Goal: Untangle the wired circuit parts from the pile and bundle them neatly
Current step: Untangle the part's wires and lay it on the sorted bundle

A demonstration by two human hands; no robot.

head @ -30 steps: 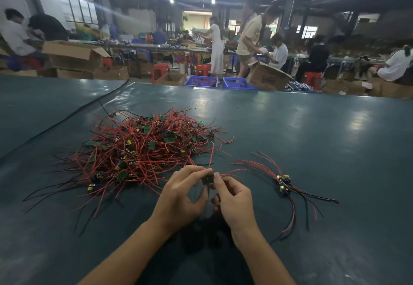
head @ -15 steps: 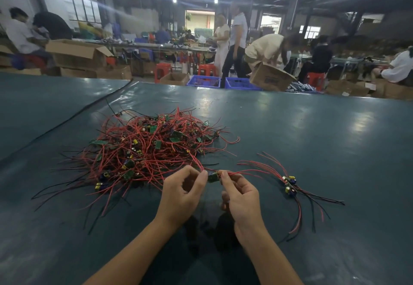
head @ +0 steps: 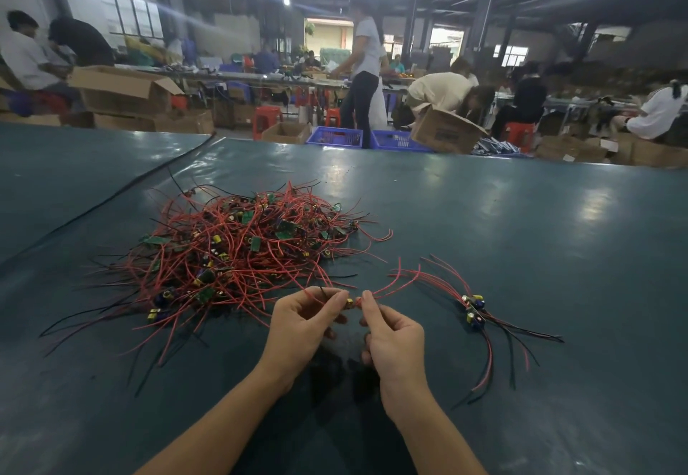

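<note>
A tangled pile (head: 245, 251) of small green circuit boards with red and black wires lies on the dark green table (head: 521, 251), left of centre. A small sorted bundle (head: 474, 309) of such parts lies to the right, wires fanned out. Just in front of the pile, my left hand (head: 303, 322) and my right hand (head: 391, 336) pinch one small circuit part (head: 350, 303) between their fingertips. Red wires run from it left toward the pile and right toward the bundle.
A black cable (head: 123, 191) crosses the table at the far left. Beyond the far edge stand cardboard boxes (head: 123, 92), blue crates (head: 335, 137), red stools and several people at work.
The part between my fingertips has been turned and its red wires drawn out to both sides. In the background a person has bent over a cardboard box.
</note>
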